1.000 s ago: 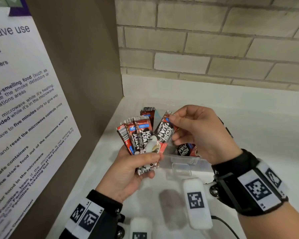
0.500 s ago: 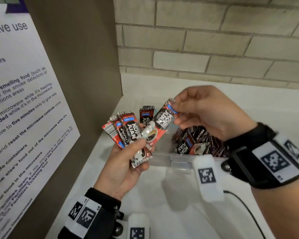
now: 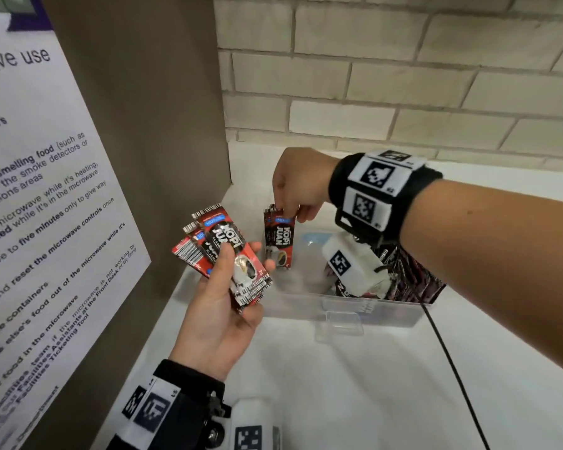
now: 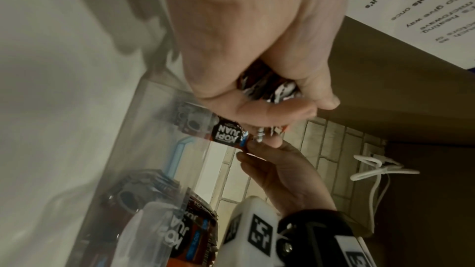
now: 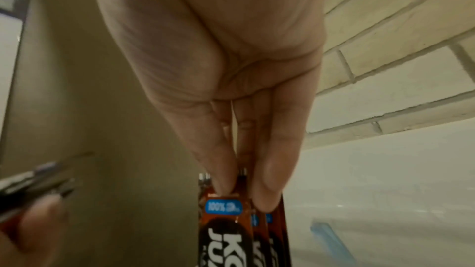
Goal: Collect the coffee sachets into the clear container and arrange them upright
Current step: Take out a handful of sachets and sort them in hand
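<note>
A fan of coffee sachets (image 3: pixel 223 251) is held in the left hand (image 3: pixel 220 315), palm up, with the thumb pressed across the front of the top packet and the fingers curled behind the bundle; in the left wrist view the same fingers are seen wrapped round the packets' crimped ends. This bundle is kept just left of the clear container (image 3: pixel 342 308), outside its wall, tilted with the barcoded ends fanned toward the upper left. A small upright stack of sachets (image 3: pixel 278 237) is pinched at its top edge by the right hand (image 3: pixel 301 185), which is reached in from the right with the fingers pointing down; in the right wrist view the thumb and fingertips (image 5: pixel 267 194) are closed on the top seals of several overlapping packets. The stack hangs vertically, label facing the head camera, at the left end of the container; whether its lower end touches the container floor cannot be told. It lies just beside the left hand's fingertips, apart from the fanned bundle. More sachets (image 3: pixel 413 277) are seen packed at the container's right end, partly hidden by the right wrist camera. The container rests on the white worktop (image 3: pixel 355 384), near a brick wall (image 3: pixel 387 76); a printed notice (image 3: pixel 39 206) is fixed to the panel at left.
</note>
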Demonstrator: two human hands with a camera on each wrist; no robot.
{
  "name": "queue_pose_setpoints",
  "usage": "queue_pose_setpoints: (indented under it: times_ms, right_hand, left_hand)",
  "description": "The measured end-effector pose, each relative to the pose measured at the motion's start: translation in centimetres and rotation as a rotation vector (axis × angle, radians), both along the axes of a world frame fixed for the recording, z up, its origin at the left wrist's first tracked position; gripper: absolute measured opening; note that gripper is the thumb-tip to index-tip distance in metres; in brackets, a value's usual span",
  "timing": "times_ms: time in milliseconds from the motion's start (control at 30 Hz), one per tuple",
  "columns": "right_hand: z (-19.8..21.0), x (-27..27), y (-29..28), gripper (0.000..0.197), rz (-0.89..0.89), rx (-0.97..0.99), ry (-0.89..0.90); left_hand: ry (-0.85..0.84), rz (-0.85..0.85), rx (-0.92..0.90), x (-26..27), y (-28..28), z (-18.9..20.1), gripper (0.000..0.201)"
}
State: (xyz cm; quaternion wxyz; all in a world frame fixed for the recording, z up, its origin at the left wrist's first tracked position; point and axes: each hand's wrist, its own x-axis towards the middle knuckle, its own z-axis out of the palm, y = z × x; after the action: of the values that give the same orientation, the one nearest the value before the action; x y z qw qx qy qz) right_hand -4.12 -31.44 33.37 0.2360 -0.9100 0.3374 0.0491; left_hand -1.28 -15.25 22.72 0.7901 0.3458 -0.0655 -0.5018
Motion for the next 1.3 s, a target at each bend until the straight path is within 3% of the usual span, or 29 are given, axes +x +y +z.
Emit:
queue_pose_setpoints:
  times_ms: [133,367,467,600,700,900,1300]
  right_hand:
    - [-0.8,0.9,0.1,0.019,0.043,-0.086,0.063]
    - [-1.1,1.2,0.1,0.013,0.07,-0.255,0.071]
    - [-1.2,1.4,0.1,0.008,0.074,-0.285,0.073]
    - [-1.2,1.5,-0.1,0.018,0.07,-0.313,0.071]
    - [-1.3,1.5,-0.2,0.022,0.059,-0.317,0.07]
    - [-1.3,1.2,-0.4,0.024,0.041,-0.305,0.081]
    - [-0.4,0.8,-0.3,0.016,0.004,-0.177,0.009]
  left_hand:
    - [0.038,0.023,0.026,0.4,-0.1,-0.5,0.043]
    - [0.036,0.05,0.03,0.5,-0.1,-0.3,0.038]
    - [0.04,0.068,0.04,0.6,-0.1,-0.4,0.049]
    - [0.038,0.088,0.067,0.8,-0.2,-0.4,0.046]
    - [0.032,0.075,0.073,0.9,-0.2,-0.4,0.034]
    - [0.023,0.073,0.084,0.9,-0.2,-0.4,0.031]
    - [0.04,0.125,0.093,0.6,-0.2,-0.1,0.055]
